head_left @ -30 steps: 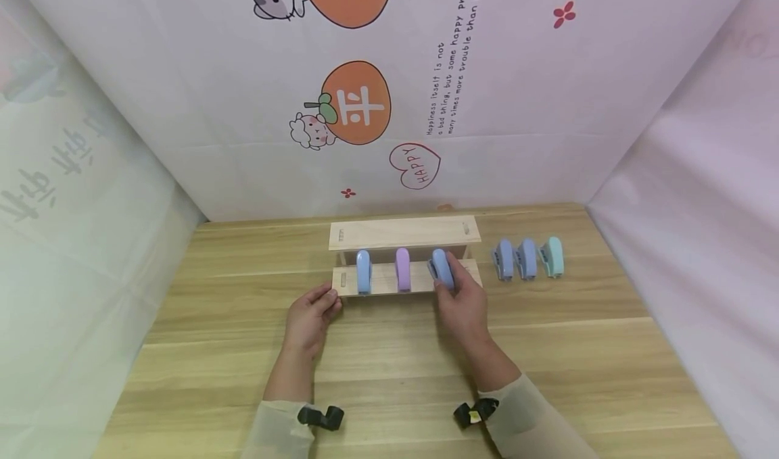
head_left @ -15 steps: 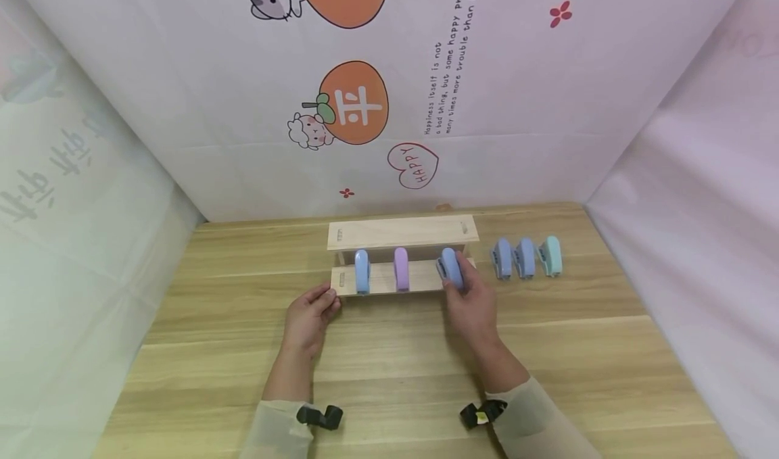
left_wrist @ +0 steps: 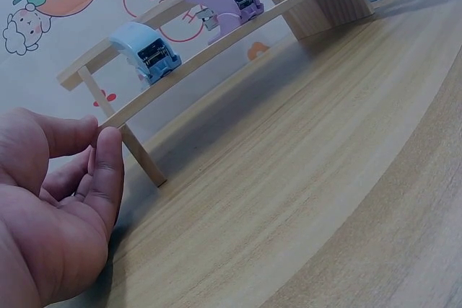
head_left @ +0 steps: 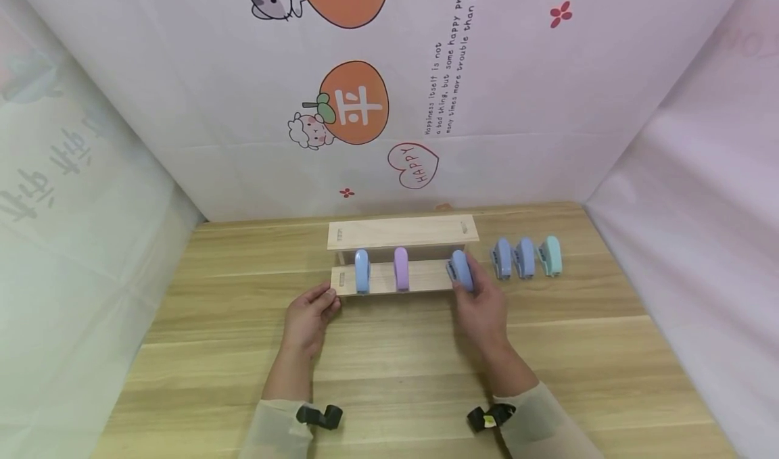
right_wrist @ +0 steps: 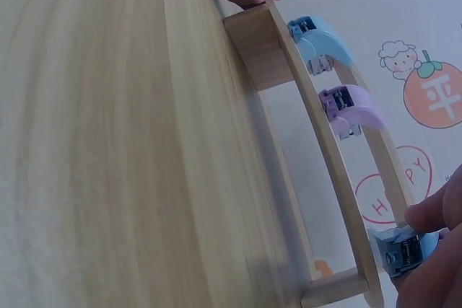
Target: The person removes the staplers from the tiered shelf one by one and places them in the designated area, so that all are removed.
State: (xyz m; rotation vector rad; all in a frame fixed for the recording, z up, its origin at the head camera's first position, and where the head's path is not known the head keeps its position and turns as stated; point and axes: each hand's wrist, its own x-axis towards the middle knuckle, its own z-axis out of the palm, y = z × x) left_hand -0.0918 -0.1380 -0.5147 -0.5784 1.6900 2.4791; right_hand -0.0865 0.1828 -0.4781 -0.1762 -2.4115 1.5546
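At a wooden rack point(head_left: 402, 232), pinched by the left hand point(head_left: 308, 318), a periwinkle stapler point(head_left: 462, 270) is gripped by the right hand point(head_left: 485, 313); to its left, a light-blue stapler point(head_left: 362, 270) and purple stapler point(head_left: 401, 268) are already racked; rightward, three staplers point(head_left: 525, 258) are left unracked.

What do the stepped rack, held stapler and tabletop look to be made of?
Stepped rack: pale wood, probably unvarnished, from its matte surface and visible grain.
Held stapler: likely plastic, smooth, from its even colour and moulded curves; some inner parts look metallic.
Tabletop: wood-look, smooth, with streaky grain; solid wood or laminate, I cannot tell.
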